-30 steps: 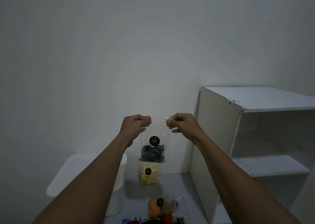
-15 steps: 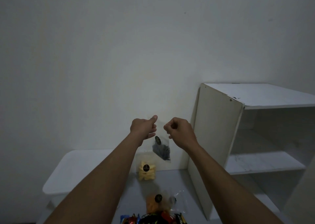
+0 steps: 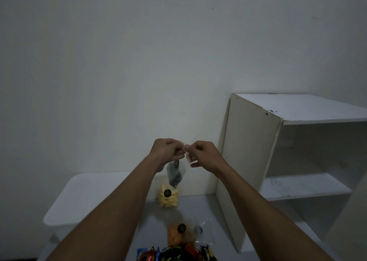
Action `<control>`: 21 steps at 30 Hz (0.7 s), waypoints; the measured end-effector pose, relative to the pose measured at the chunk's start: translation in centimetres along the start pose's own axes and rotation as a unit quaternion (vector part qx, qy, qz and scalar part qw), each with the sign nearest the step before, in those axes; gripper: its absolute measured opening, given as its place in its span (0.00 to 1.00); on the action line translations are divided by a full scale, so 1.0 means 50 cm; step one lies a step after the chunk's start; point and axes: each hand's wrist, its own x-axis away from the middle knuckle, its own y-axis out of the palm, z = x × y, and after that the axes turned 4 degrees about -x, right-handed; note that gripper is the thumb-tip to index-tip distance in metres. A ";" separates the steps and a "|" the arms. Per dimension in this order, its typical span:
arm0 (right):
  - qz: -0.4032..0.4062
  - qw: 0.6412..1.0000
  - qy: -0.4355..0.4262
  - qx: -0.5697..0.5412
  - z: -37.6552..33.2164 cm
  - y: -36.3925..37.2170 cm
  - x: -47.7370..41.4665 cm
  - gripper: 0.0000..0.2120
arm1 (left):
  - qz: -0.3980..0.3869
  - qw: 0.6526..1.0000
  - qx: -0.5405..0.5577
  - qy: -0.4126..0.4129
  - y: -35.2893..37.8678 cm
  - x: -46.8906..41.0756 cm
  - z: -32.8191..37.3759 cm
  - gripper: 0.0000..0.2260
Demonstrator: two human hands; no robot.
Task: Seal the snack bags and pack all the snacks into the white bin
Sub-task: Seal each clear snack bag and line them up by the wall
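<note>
I hold a small clear snack bag (image 3: 175, 173) with dark pieces and a black round sticker up in the air. My left hand (image 3: 165, 151) and my right hand (image 3: 202, 154) pinch its top edge close together, and the bag hangs turned edge-on below them. The white bin (image 3: 83, 199) stands low on the left, partly behind my left forearm. A clear bag of yellow snacks (image 3: 168, 196) stands on the grey surface against the wall. An orange snack bag (image 3: 175, 235) and another clear bag (image 3: 204, 233) lie nearer to me.
A white open shelf unit (image 3: 278, 161) stands on the right, its side panel close to my right hand. Several colourful wrapped snacks (image 3: 174, 253) lie at the bottom edge of the view. A plain wall fills the background.
My hands have moved closer together along the bag's top edge. The bag has turned from facing me to hanging edge-on. The view has tilted slightly downward.
</note>
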 end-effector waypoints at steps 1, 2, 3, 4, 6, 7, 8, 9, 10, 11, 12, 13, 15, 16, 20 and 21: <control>-0.004 1.000 0.008 -0.004 -0.003 0.000 0.000 0.12 | -0.007 1.000 0.000 0.002 -0.003 0.000 -0.003 0.06; -0.008 1.000 0.016 -0.009 -0.004 0.000 -0.001 0.10 | -0.014 1.000 0.000 0.002 -0.006 0.000 -0.005 0.06; -0.015 1.000 0.023 -0.015 -0.006 0.001 -0.001 0.09 | -0.019 1.000 0.001 0.002 -0.010 0.000 -0.007 0.06; -0.022 0.999 0.029 -0.020 -0.007 0.003 -0.001 0.08 | -0.024 1.000 0.004 0.001 -0.015 0.001 -0.010 0.07; -0.032 0.998 0.041 -0.028 -0.010 0.008 -0.002 0.07 | -0.029 0.999 0.012 -0.008 -0.025 0.000 -0.017 0.07; -0.034 0.998 0.046 -0.031 -0.010 0.011 -0.002 0.07 | -0.032 0.999 0.018 -0.016 -0.029 -0.001 -0.020 0.07; -0.034 0.998 0.051 -0.032 -0.010 0.016 -0.002 0.07 | -0.035 0.999 0.024 -0.025 -0.033 0.000 -0.023 0.07; -0.033 0.998 0.054 -0.031 -0.011 0.021 -0.002 0.07 | -0.036 0.998 0.030 -0.035 -0.037 -0.001 -0.027 0.07; -0.032 0.998 0.057 -0.028 -0.011 0.026 -0.001 0.07 | -0.037 0.998 0.037 -0.045 -0.041 -0.002 -0.032 0.07; -0.031 0.998 0.059 -0.023 -0.010 0.031 -0.001 0.07 | -0.039 0.997 0.040 -0.055 -0.045 -0.001 -0.036 0.07; -0.029 0.998 0.059 -0.017 -0.010 0.034 0.000 0.07 | -0.042 0.996 0.039 -0.064 -0.049 0.000 -0.040 0.06; -0.027 0.998 0.060 -0.011 -0.007 0.037 0.001 0.07 | -0.046 0.996 0.032 -0.073 -0.053 0.001 -0.044 0.05; -0.022 0.998 0.057 0.015 -0.002 0.037 0.004 0.07 | -0.048 0.995 0.018 -0.088 -0.057 0.004 -0.051 0.05; -0.019 0.998 0.057 0.029 0.003 0.038 0.005 0.07 | -0.050 0.994 0.016 -0.094 -0.057 0.004 -0.054 0.06; 0.016 0.997 0.043 0.059 0.028 0.047 0.021 0.09 | -0.042 0.991 0.072 -0.101 -0.041 -0.004 -0.062 0.08; 0.030 0.997 0.033 0.059 0.036 0.050 0.027 0.11 | -0.034 0.991 0.080 -0.099 -0.036 -0.006 -0.064 0.08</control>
